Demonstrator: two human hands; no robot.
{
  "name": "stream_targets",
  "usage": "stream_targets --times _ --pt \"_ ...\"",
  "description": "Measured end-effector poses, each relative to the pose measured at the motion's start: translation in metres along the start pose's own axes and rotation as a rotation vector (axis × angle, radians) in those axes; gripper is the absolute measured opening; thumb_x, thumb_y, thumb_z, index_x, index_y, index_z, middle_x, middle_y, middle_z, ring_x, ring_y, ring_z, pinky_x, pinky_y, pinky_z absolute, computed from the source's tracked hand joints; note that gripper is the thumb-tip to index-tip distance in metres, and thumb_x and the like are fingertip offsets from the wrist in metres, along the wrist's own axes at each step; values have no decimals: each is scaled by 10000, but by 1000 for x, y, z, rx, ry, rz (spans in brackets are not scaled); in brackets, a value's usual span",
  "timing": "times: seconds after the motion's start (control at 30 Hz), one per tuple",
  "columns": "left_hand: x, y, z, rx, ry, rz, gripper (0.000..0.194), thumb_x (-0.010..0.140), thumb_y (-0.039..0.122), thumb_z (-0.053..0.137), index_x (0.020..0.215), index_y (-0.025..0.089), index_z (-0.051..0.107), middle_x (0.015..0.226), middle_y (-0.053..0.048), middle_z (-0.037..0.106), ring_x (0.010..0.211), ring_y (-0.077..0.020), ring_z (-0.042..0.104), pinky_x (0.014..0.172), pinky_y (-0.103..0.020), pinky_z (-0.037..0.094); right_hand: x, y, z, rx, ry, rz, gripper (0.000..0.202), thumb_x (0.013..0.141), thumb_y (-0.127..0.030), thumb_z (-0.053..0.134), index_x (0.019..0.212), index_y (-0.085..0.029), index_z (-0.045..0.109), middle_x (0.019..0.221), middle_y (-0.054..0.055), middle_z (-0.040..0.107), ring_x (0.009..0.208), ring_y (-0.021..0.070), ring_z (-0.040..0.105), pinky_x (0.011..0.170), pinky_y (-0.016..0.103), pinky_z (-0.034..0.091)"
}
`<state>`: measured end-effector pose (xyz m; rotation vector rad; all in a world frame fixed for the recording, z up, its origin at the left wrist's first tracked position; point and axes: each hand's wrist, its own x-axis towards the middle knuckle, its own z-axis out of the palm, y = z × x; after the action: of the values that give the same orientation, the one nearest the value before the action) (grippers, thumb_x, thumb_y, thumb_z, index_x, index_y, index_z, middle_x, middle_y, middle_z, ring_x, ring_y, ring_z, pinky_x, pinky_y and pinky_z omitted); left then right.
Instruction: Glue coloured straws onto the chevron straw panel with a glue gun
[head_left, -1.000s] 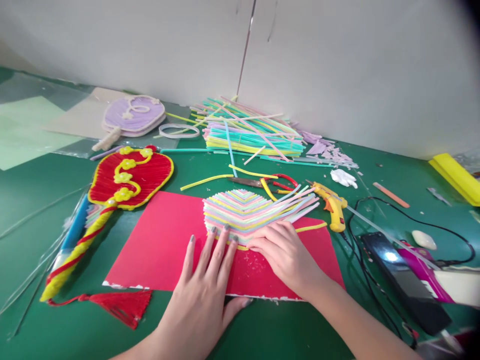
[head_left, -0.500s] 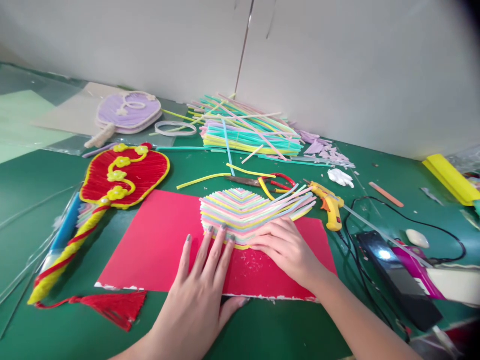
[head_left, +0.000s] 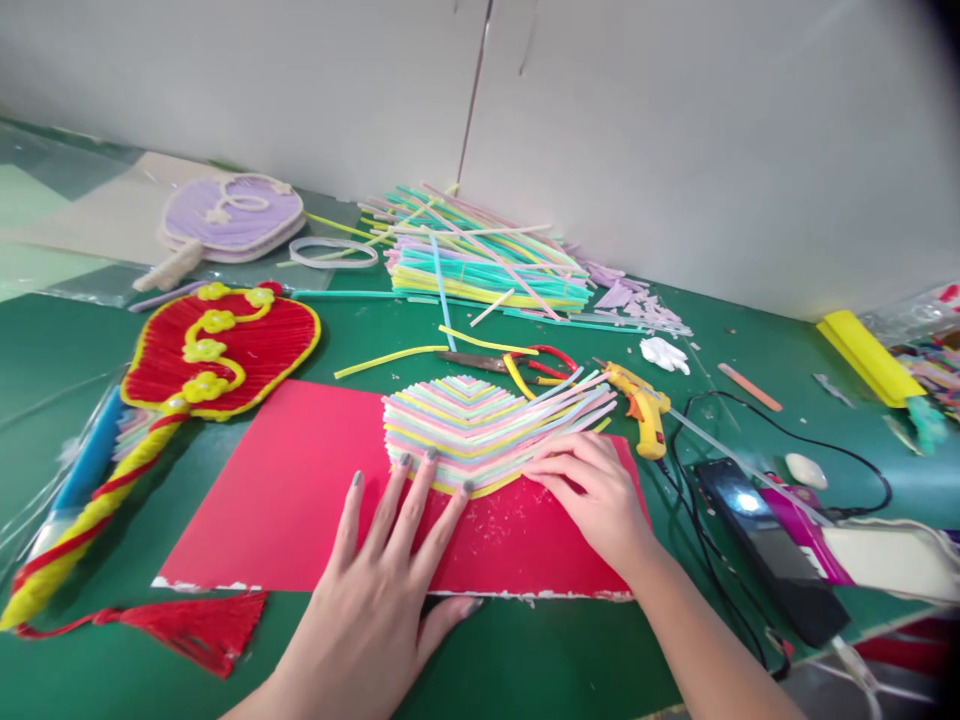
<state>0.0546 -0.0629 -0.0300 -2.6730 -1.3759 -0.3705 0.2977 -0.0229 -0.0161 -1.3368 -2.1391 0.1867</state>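
Observation:
A panel of pastel pipe cleaners (head_left: 457, 425), bent in nested V shapes, lies on a red sheet of card (head_left: 262, 490). Its right ends run loose past the card's far edge. Along the panel's near side runs a yellow pipe cleaner (head_left: 491, 488). My left hand (head_left: 390, 570) lies flat with fingers spread, its fingertips on the panel's near left edge and its palm over the card's front edge. To the right, my right hand (head_left: 589, 490) pinches the yellow pipe cleaner at the panel's lower right edge; its fingertips partly hide the strand.
Scissors (head_left: 551, 360) and a yellow glue gun (head_left: 646, 405) lie behind the card. Farther back is a heap of pipe cleaners (head_left: 487, 275). A red fan (head_left: 225, 350) is at left, a lilac fan (head_left: 232, 215) behind it. A phone (head_left: 772, 550) and cable are at right.
My right hand has slid rightward along the yellow pipe cleaner at the panel's edge. My left fingers have spread slightly while staying on the panel. The whole view has shifted a little.

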Motion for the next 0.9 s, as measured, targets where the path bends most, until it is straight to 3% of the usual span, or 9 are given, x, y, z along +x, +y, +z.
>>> stream_targets --times 0.13,0.27,0.47,0.57,0.73,0.9 --pt "-1 -1 0 7 8 19 674 890 624 355 1396 190 453 1470 -194 394 1336 -397 370 1045 -620 278 -1 1 -2 19 1 35 89 878 -207 600 852 -223 683 837 25 667 829 163 617 778 345 488" --pt "-3 -1 1 4 20 20 673 888 622 364 1393 188 459 1477 -192 382 1337 -406 362 1044 -627 279 -3 14 -18 -20 64 123 77 876 -239 601 840 -224 668 830 24 667 820 173 624 796 357 493" --pt "-2 -1 2 -7 24 22 688 884 631 361 1392 177 460 1485 -201 364 1344 -406 351 1056 -629 261 -11 60 -58 -200 306 484 235 858 -413 570 863 -201 671 870 57 659 769 180 619 697 312 502" --pt "-2 -1 3 -4 22 21 688 884 631 361 1394 180 457 1479 -196 377 1348 -400 348 1058 -624 261 -13 84 -67 -381 417 649 310 842 -454 543 862 -168 660 834 83 659 733 191 609 690 318 485" --pt "-3 -1 3 3 40 24 686 892 634 329 1388 181 467 1465 -197 399 1339 -398 364 1050 -625 275 -6 111 -57 -386 104 973 380 802 -522 549 874 -153 610 838 116 684 763 223 647 688 307 464" --pt "-1 0 3 0 18 14 670 886 601 394 1389 165 468 1468 -223 381 1333 -422 361 1048 -640 264 -2 118 -49 -390 54 1050 422 839 -527 480 903 -124 591 839 174 690 804 287 668 631 322 441"
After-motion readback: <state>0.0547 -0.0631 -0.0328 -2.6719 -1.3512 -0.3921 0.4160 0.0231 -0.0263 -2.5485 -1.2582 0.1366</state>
